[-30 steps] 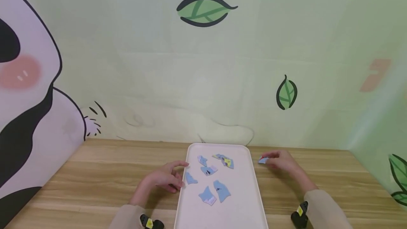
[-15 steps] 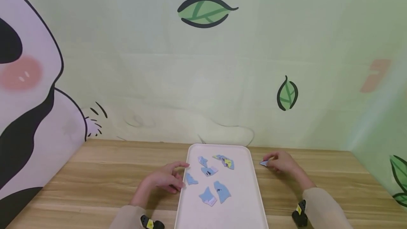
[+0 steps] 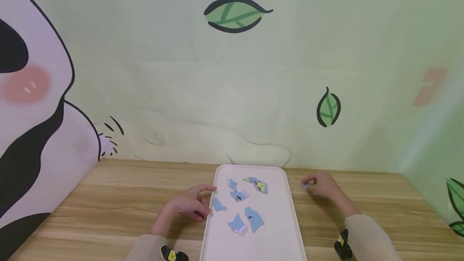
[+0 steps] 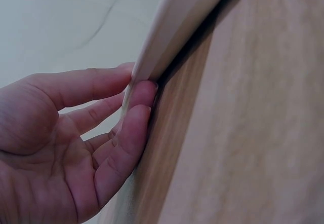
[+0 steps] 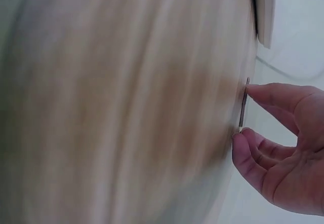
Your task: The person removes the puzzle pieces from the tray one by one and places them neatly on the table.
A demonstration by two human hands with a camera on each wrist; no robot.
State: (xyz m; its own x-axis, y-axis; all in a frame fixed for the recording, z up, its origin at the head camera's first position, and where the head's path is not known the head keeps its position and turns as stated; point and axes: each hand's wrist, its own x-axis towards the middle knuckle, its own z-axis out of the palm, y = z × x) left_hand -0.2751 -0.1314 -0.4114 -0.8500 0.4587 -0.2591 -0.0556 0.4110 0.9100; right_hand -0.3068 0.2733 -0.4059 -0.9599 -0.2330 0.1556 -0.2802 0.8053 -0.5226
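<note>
A white tray (image 3: 270, 237) stands on the wooden table, holding several flat, irregular puzzle pieces, mostly light blue. One piece with yellow (image 3: 260, 186) lies near the tray's far end; a larger blue piece (image 3: 254, 219) lies nearer its middle. My left hand (image 3: 192, 203) is at the tray's left side, its relaxed fingertips touching the rim (image 4: 162, 36). Right of the tray, my right hand (image 3: 322, 185) pinches a small blue puzzle piece (image 3: 305, 186) by its edges. In the right wrist view that piece (image 5: 244, 105) appears edge-on, low over or on the tabletop; I cannot tell which.
The wooden table (image 3: 137, 188) meets a pale green backdrop (image 3: 174, 71) printed with leaves and a large panda figure (image 3: 32, 124). Black wrist devices (image 3: 342, 245) sit at both sleeves.
The puzzle piece in my right hand has turned and shifted slightly right, and less of it shows past the fingers. My left hand keeps its place at the tray.
</note>
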